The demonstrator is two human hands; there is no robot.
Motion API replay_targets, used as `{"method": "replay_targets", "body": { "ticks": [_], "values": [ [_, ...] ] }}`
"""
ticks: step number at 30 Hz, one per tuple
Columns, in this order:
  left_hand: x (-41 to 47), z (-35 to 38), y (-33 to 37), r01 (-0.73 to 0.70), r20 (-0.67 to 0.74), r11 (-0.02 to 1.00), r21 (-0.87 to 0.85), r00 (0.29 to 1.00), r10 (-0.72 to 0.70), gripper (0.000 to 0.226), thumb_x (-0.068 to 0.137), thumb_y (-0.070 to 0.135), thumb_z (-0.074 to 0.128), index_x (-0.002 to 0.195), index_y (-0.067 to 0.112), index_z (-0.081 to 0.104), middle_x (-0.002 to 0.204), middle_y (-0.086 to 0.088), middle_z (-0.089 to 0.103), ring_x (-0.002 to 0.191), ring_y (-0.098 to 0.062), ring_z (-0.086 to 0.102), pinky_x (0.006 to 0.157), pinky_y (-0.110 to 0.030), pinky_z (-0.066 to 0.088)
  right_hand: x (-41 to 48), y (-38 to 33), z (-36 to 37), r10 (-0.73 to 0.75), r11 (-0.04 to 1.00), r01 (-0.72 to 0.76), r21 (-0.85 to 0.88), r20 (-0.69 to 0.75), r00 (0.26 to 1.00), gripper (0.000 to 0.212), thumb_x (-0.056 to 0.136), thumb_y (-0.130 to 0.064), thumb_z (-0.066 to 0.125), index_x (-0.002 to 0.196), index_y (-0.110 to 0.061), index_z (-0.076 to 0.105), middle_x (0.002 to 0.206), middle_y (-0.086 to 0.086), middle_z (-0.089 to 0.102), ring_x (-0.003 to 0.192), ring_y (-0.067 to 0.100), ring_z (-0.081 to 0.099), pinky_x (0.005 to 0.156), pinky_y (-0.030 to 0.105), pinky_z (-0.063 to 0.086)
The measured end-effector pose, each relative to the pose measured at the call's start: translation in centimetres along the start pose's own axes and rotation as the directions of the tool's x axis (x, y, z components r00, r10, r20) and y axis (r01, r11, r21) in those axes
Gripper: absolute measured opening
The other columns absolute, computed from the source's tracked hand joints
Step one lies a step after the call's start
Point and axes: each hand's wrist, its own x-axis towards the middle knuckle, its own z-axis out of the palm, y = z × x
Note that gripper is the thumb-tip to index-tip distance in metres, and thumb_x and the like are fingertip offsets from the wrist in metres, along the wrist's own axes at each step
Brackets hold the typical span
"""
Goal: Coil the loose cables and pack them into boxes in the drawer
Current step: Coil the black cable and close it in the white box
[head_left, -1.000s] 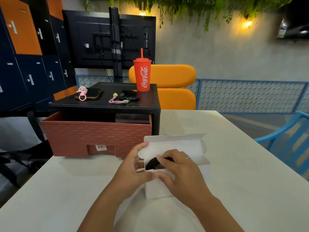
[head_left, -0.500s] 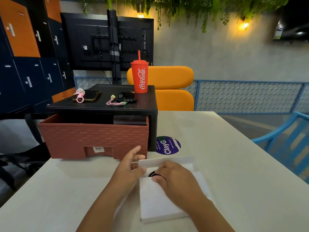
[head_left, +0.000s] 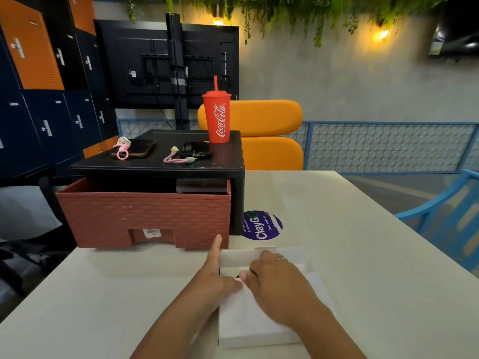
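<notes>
Presently left hand (head_left: 215,283) presses flat white cardboard box (head_left: 248,325); right hand (head_left: 280,286) curls at its opening, grip indeterminate. Risk: black cable (head_left: 236,275) may spring loose, fouling flap (head_left: 238,257) closure.

i'm looking at a dim room lit warm. a wall lamp (head_left: 381,35) at upper right and a second lamp (head_left: 217,21) above the monitor bloom into amber halos. the pale bench (head_left: 350,229) carries a soft, even sheen without hard glare. faint shadow pools under the drawer front (head_left: 142,218) and beneath both forearms. the white box (head_left: 248,322) is washed out, its edges nearly lost against the bench. the left hand (head_left: 215,275) and right hand (head_left: 280,286) are slightly smeared. the wide lens bends the lockers (head_left: 39,73) and the blue chair (head_left: 440,224); the corners go soft and dark.
</notes>
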Motion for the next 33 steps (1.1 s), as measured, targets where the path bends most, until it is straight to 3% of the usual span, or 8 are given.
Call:
{"method": "replay_targets", "body": {
  "ticks": [3, 7, 11, 15, 19, 23, 27, 33],
  "values": [
    [-0.4, 0.0, -0.1, 0.015, 0.004, 0.997, 0.081, 1.0, -0.015, 0.106, 0.069, 0.004, 0.067, 0.146, 0.044, 0.005, 0.129, 0.013, 0.049, 0.108, -0.018, 0.059, 0.1, -0.041, 0.045, 0.1, 0.0, 0.2, 0.028, 0.999, -0.029, -0.017, -0.011, 1.0, 0.044, 0.098, -0.044, 0.028, 0.104, -0.014, 0.06, 0.108, 0.006, 0.055, 0.102, 0.022, 0.049, 0.087, 0.034, 0.039],
    [-1.0, 0.4, 0.1, 0.012, -0.055, 0.96, 0.28, 0.998, 0.003, 0.087, 0.09, 0.014, 0.058, 0.147, 0.035, -0.005, 0.148, 0.001, 0.033, 0.122, -0.011, 0.043, 0.102, -0.024, 0.035, 0.2, 0.0, 0.4, 0.073, 0.996, -0.076, -0.053, -0.049, 0.996, 0.041, 0.097, -0.039, 0.03, 0.1, -0.014, 0.062, 0.104, 0.005, 0.06, 0.094, 0.023, 0.053, 0.08, 0.033, 0.038],
    [-1.0, 0.2, 0.2, 0.037, -0.088, 0.94, 0.34, 0.996, -0.008, 0.089, 0.089, 0.022, 0.061, 0.147, 0.036, -0.005, 0.146, 0.002, 0.038, 0.121, -0.014, 0.046, 0.105, -0.032, 0.038, 0.1, 0.3, -0.7, 0.214, 0.977, -0.215, 0.009, -0.153, 0.965, 0.028, 0.095, -0.032, 0.036, 0.085, -0.018, 0.058, 0.084, 0.004, 0.058, 0.074, 0.021, 0.044, 0.068, 0.028, 0.032],
    [-0.8, -0.1, -0.1, 0.064, -0.091, 0.939, 0.339, 0.995, -0.035, 0.088, 0.086, 0.024, 0.063, 0.148, 0.035, 0.001, 0.142, 0.007, 0.043, 0.121, -0.018, 0.05, 0.105, -0.036, 0.04, -0.6, 3.3, -2.1, 0.485, 0.869, -0.422, 0.259, -0.274, 0.83, 0.02, 0.091, -0.028, 0.044, 0.075, -0.018, 0.052, 0.084, 0.005, 0.061, 0.073, 0.023, 0.047, 0.062, 0.028, 0.034],
    [-1.0, 0.3, 0.0, 0.056, -0.084, 0.944, 0.325, 0.996, -0.03, 0.055, 0.083, 0.029, 0.06, 0.132, 0.034, 0.036, 0.116, 0.016, 0.058, 0.109, -0.008, 0.057, 0.101, -0.035, 0.044, -0.9, 5.9, -2.0, 0.636, 0.642, -0.556, 0.527, 0.037, 0.771, 0.01, 0.089, -0.022, 0.049, 0.096, -0.016, 0.054, 0.088, 0.003, 0.059, 0.073, 0.019, 0.055, 0.06, 0.027, 0.038],
    [-0.3, 0.6, -0.7, 0.055, -0.119, 0.945, 0.324, 0.993, -0.017, 0.063, 0.083, 0.035, 0.052, 0.142, 0.033, 0.031, 0.138, 0.009, 0.049, 0.122, -0.014, 0.05, 0.105, -0.038, 0.04, -0.7, 5.8, -1.7, 0.591, 0.498, -0.542, 0.677, 0.192, 0.783, 0.021, 0.09, -0.017, 0.048, 0.107, -0.009, 0.058, 0.102, 0.008, 0.064, 0.093, 0.027, 0.06, 0.076, 0.03, 0.044],
    [-0.1, 1.2, -0.5, 0.006, -0.195, 0.953, 0.304, 0.979, 0.056, 0.042, 0.095, 0.018, 0.043, 0.135, 0.032, 0.042, 0.121, 0.011, 0.057, 0.109, -0.015, 0.056, 0.099, -0.034, 0.043, -0.4, 5.3, -1.8, 0.638, 0.412, -0.482, 0.773, 0.133, 0.759, 0.018, 0.092, -0.026, 0.05, 0.099, -0.014, 0.061, 0.102, 0.004, 0.062, 0.094, 0.024, 0.057, 0.079, 0.031, 0.041],
    [0.2, 1.6, -0.6, -0.04, -0.309, 0.962, 0.27, 0.943, 0.126, 0.048, 0.095, 0.028, 0.047, 0.142, 0.029, 0.034, 0.144, 0.007, 0.036, 0.131, -0.014, 0.037, 0.107, -0.026, 0.026, -0.6, 4.3, -1.9, 0.699, 0.449, -0.346, 0.824, -0.083, 0.711, 0.046, 0.097, -0.033, 0.04, 0.101, 0.01, 0.056, 0.105, 0.022, 0.058, 0.104, 0.034, 0.052, 0.082, 0.037, 0.04]
  ]
}}
